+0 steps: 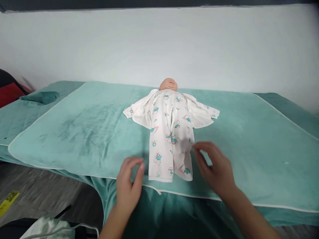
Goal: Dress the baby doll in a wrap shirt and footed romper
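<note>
A baby doll (168, 84) lies on its back, its head toward the wall and its body hidden under clothing. White printed baby trousers (160, 132) lie flat down its front, legs toward me. Beneath them a white baby top (142, 108) is spread, sleeves out to both sides. My right hand (215, 166) pinches thumb and forefinger at the outer edge of the right trouser leg. My left hand (129, 181) is just left of the other leg's hem, apart from it; thumb and forefinger tips are together with nothing visible in them.
A green plush mat (249, 142) with white piping covers the table and hangs over its front edge. Behind it rises a white wall (159, 43). A red and black item (11, 94) stands at far left. Printed cloth (50, 229) and a white cable (84, 225) are at lower left.
</note>
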{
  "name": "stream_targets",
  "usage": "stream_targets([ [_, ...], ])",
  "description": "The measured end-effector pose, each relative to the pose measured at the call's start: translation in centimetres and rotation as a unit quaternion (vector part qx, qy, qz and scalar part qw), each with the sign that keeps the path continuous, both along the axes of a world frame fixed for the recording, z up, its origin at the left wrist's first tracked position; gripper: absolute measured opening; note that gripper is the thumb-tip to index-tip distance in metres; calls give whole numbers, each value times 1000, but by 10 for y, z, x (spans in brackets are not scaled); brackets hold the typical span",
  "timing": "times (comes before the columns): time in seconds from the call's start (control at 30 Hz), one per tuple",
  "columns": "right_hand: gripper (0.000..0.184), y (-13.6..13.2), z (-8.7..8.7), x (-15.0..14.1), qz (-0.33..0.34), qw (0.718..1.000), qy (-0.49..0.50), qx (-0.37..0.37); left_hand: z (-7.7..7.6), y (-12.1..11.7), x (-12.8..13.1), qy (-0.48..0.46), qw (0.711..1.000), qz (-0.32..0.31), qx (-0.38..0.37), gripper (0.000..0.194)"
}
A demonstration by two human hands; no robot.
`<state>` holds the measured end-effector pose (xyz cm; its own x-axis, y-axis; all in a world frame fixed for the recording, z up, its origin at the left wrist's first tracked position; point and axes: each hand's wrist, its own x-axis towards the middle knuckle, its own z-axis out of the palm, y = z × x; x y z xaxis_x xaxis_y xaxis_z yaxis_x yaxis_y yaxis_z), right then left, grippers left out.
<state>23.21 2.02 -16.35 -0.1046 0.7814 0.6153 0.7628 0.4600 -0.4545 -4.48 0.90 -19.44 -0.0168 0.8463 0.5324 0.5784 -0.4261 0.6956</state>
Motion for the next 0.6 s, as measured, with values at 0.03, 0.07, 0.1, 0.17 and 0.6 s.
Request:
stream_targets([
  [0.03, 27, 16, -4, 9, -37, 999, -21, 2, -1, 17, -1, 47, 999, 17, -9, 20],
  [0.07, 30, 32, -9, 17, -54, 997, -50, -3, -1, 34, 0, 97, 995, 26, -14, 22],
  [0.1, 33, 48, -12, 23, -59, 995, -81, -11, -1, 52, 2, 148, 989, 25, -18, 25],
  [0.17, 33, 77, -17, 28, -58, 988, -141, -31, 2, 86, 10, 234, 972, 16, -27, 29],
  [0.6, 13, 105, -26, 32, -39, 972, -222, -73, -3, 169, 64, 60, 994, -89, -12, 14],
])
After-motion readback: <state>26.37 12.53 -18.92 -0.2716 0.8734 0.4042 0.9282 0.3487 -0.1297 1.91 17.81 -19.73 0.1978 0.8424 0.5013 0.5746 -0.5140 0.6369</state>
